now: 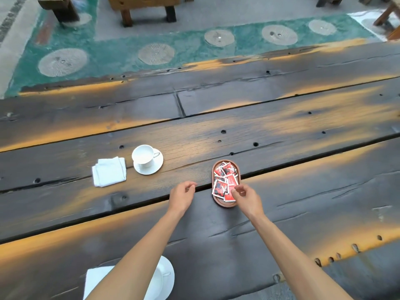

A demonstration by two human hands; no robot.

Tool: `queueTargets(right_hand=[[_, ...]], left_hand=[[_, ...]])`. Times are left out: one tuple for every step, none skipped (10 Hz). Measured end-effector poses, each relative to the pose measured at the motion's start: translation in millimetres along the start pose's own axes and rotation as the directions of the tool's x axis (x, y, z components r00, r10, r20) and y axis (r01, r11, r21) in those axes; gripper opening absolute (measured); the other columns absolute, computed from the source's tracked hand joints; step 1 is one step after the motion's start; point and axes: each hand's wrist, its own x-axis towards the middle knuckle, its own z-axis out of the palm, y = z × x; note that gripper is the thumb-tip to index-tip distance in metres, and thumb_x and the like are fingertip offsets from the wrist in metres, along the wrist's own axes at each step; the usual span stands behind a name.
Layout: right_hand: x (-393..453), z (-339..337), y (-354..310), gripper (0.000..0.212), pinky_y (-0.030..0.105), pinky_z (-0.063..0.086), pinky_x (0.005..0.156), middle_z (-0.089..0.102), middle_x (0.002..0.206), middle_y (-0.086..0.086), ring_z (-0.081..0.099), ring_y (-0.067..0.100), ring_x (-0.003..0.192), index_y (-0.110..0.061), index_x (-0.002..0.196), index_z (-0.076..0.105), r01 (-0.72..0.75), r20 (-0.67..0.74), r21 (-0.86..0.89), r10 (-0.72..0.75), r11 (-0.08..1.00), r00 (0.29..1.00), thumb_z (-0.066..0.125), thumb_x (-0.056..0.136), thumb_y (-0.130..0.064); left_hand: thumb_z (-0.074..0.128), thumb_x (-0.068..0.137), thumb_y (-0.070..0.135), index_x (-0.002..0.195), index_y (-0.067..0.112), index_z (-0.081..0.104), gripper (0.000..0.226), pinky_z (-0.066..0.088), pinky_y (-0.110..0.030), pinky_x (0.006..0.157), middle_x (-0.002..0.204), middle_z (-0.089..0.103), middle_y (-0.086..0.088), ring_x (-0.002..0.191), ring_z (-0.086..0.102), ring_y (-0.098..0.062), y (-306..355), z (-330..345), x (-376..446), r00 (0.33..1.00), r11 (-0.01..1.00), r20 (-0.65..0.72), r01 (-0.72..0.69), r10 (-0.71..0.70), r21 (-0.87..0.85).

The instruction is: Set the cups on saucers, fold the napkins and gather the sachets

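Several red and white sachets [224, 180] lie piled in a small oval brown tray [223, 204] at the table's middle. My right hand [245, 197] hovers over the tray's near end, fingers curled at a sachet; whether it pinches one is unclear. Left of the tray, my left hand [183, 194] is loosely curled and holds nothing. Farther left, a white cup [144, 154] stands on its saucer [154, 168], and beside that lies a folded white napkin [109, 172]. At the near edge, a second cup [159, 276] on a saucer [167, 278] and another napkin [95, 278] are partly hidden by my left forearm.
The table [281, 148] is made of dark, worn wooden planks with gaps and holes. Beyond its far edge are a green-painted floor with round stone discs [62, 61] and wooden bench legs [147, 9].
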Motion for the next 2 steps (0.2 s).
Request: queueTargets(right_hand=[[-21.0, 6.0, -6.5, 0.022, 0.026, 0.041, 0.079, 0.066, 0.104, -0.001, 0.06, 0.015, 0.094, -0.02, 0.107, 0.068, 0.133, 0.019, -0.062, -0.132, 0.989, 0.991, 0.063, 0.089, -0.032], [-37.8, 17.4, -15.3, 0.024, 0.032, 0.047, 0.09, 0.067, 0.115, -0.002, 0.059, 0.018, 0.108, -0.024, 0.111, 0.069, 0.275, 0.07, -0.151, -0.267, 0.95, 0.961, 0.063, 0.089, -0.033]], left_hand=[[0.051, 0.097, 0.023, 0.11, 0.027, 0.071, 0.025, 0.037, -0.02, 0.085, 0.111, 0.069, 0.008, 0.099, 0.056, -0.006, -8.0, -20.8, -22.5, 0.997, 0.998, -0.071, 0.008, -0.012, -0.057], [0.05, 0.097, 0.024, 0.116, 0.027, 0.069, 0.027, 0.037, -0.02, 0.087, 0.116, 0.067, 0.008, 0.106, 0.057, -0.009, -15.7, -42.0, -43.2, 0.985, 0.999, -0.17, -0.03, 0.022, -0.04]])
